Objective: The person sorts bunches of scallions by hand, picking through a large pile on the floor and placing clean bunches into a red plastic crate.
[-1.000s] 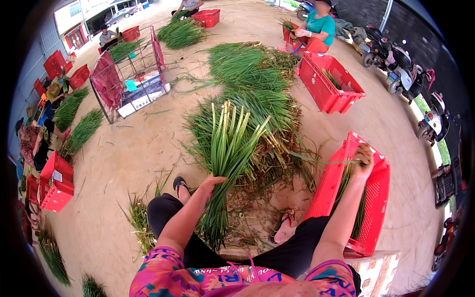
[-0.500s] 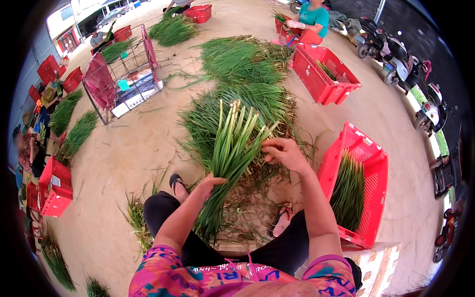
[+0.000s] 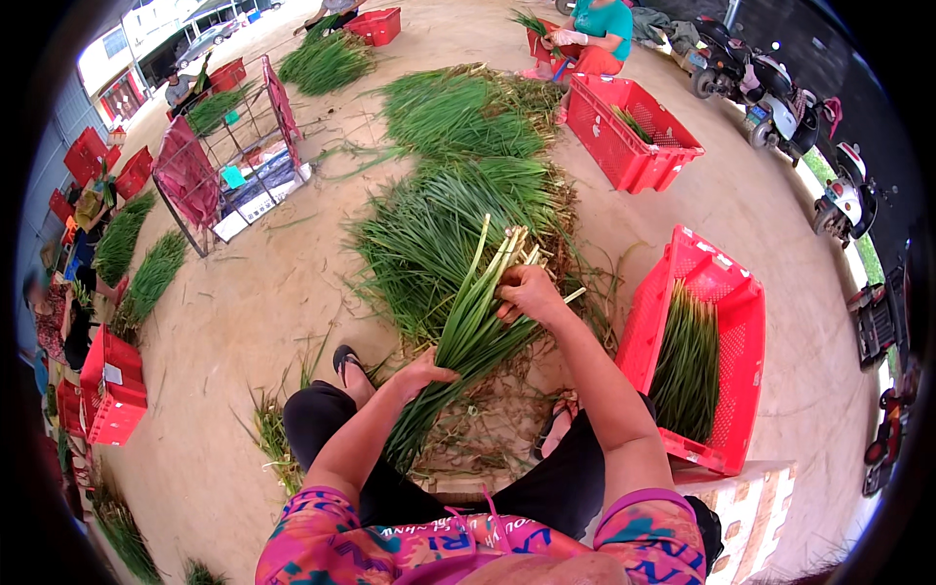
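A bunch of long, flat-leaved chives (image 3: 462,330) slants across my lap, with its pale stalk ends pointing up and away from me. My left hand (image 3: 427,371) is wrapped round its green middle, the leaf tips hanging down between my knees. At the pale end, my right hand (image 3: 528,292) is closed, fingers curled, on some of the stalks; which ones it pinches is partly hidden. Right behind the bunch lies a large heap of chives (image 3: 419,229). To my right stands a red plastic crate (image 3: 743,336) with chives laid lengthwise inside.
Another red crate (image 3: 624,146) stands farther off, near a seated person in a teal top (image 3: 603,29). A metal-framed cart (image 3: 229,161) is at the far left. Scooters (image 3: 780,112) line the right side. Loose trimmings (image 3: 478,444) litter the ground between my feet.
My right hand has moved left and in onto the stalk ends, closing on them. The bunch has tipped to the right, and my left hand has shifted slightly right with it.
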The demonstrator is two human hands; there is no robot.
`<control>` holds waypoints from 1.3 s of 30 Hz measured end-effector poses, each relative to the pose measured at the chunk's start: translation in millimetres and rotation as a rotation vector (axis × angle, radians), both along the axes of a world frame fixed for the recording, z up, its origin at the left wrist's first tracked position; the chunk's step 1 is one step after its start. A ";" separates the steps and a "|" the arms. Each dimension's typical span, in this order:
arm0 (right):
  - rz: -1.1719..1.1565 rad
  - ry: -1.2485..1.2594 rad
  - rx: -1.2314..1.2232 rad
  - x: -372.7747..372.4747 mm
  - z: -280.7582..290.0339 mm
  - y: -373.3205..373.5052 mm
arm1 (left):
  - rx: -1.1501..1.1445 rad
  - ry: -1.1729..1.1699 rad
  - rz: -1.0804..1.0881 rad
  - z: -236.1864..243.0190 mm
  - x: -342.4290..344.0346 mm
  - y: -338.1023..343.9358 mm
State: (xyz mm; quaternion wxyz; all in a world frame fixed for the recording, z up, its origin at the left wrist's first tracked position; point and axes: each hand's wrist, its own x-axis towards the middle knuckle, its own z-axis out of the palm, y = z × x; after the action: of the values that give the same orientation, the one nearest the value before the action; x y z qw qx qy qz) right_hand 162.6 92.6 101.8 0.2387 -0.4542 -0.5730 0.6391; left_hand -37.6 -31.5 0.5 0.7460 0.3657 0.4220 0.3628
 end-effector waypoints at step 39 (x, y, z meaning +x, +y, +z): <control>0.130 -0.111 0.022 6.3 -2.3 -15.0 | -0.038 -0.068 0.059 -3.1 4.8 3.6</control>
State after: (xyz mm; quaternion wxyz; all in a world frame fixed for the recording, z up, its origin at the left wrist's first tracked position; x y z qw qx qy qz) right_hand 168.9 77.6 99.5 0.1693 -0.4483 -0.6205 0.6207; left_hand -32.8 -27.9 -2.6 0.7558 0.3263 0.4137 0.3888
